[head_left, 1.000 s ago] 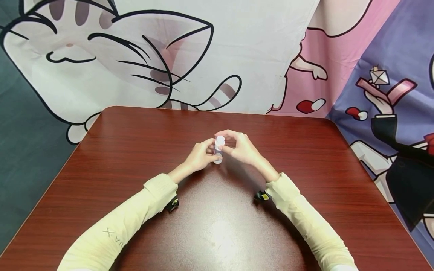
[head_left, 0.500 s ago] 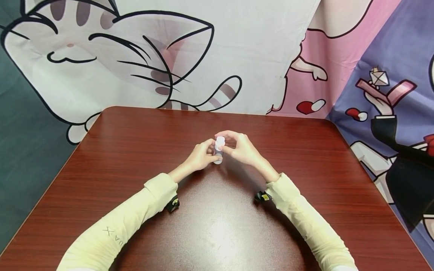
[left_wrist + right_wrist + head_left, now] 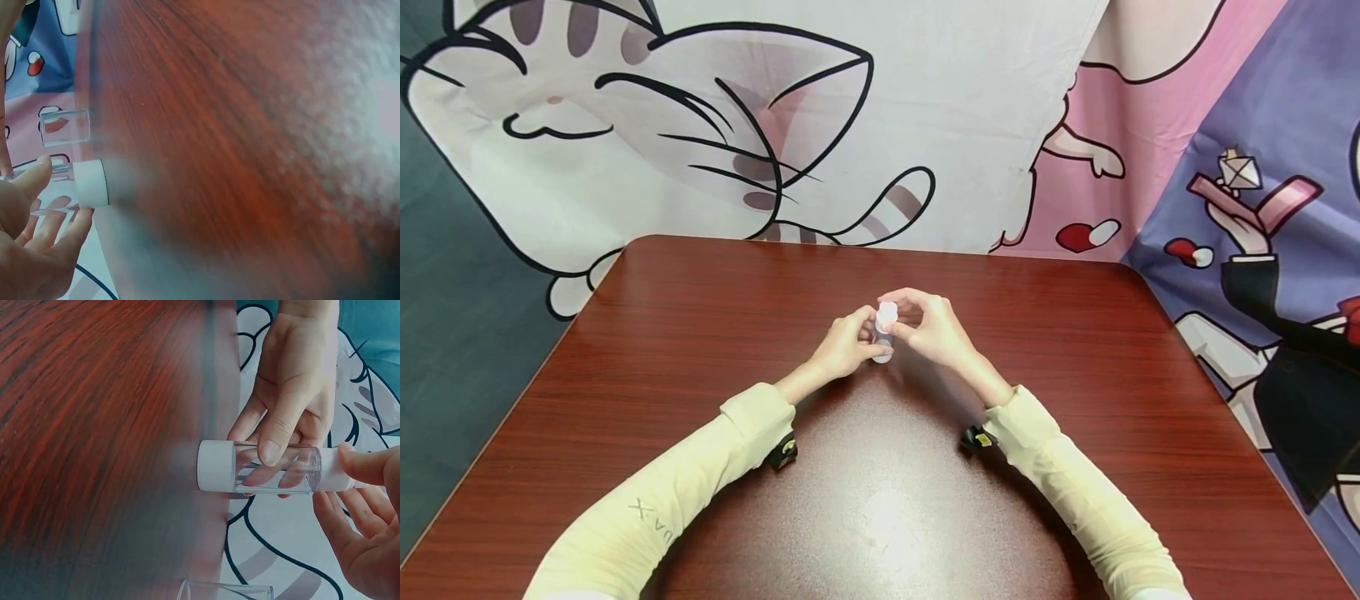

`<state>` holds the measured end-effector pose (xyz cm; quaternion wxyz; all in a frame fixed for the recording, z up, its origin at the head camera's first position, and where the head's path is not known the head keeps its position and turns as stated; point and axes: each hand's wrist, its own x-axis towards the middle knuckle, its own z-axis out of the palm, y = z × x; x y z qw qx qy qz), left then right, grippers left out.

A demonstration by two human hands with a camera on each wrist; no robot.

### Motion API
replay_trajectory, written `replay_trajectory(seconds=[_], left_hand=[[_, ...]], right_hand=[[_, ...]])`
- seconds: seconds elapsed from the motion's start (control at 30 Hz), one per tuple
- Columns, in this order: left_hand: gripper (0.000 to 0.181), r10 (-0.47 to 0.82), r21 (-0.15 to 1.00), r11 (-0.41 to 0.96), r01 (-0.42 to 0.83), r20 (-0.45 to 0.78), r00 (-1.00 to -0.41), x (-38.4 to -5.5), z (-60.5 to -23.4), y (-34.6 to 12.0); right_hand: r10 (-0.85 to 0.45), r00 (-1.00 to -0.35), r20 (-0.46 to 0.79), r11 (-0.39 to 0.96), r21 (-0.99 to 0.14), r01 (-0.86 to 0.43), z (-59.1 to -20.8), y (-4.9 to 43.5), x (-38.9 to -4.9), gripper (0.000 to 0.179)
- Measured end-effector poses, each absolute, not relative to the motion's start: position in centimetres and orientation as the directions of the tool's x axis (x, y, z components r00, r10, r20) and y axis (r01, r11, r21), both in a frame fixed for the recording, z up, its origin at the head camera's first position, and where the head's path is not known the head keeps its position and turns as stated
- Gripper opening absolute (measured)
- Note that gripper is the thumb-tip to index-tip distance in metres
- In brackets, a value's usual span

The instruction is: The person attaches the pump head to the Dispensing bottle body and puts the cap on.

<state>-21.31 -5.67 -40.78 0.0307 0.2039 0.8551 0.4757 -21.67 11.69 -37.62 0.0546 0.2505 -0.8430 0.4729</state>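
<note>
A small clear bottle with a white base and a white top stands upright on the table. My left hand holds its transparent body, thumb on one side and fingers on the other, as the right wrist view shows. From the other side my right hand pinches the white top between thumb and fingers. Beside the bottle is a clear, empty-looking cylindrical cap, cut off at the bottom of the right wrist view; I cannot make it out in the head view.
The dark red wood-grain table has rounded far corners, and a bright glare lies on its near half. Right behind the far edge hangs a cartoon-printed cloth. Pale sleeves and dark wrist-worn devices rest low over the tabletop.
The right hand and wrist have turned very slightly at the white top. The left hand and the bottle stay in place.
</note>
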Motion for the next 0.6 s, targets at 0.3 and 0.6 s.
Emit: replay_trajectory(seconds=[0.3, 0.6], left_hand=[[0.035, 0.318, 0.821, 0.491, 0.292, 0.143, -0.937, -20.92, -40.72, -5.46], [0.034, 0.280, 0.820, 0.490, 0.297, 0.175, -0.944, -20.69, -40.99, -5.22]], right_hand=[[-0.273, -0.886, 0.374, 0.451, -0.764, -0.462, -37.93, 10.96, -21.19, 0.027], [-0.235, -0.892, 0.387, 0.520, -0.725, -0.452, -37.65, 10.66, -20.89, 0.025]])
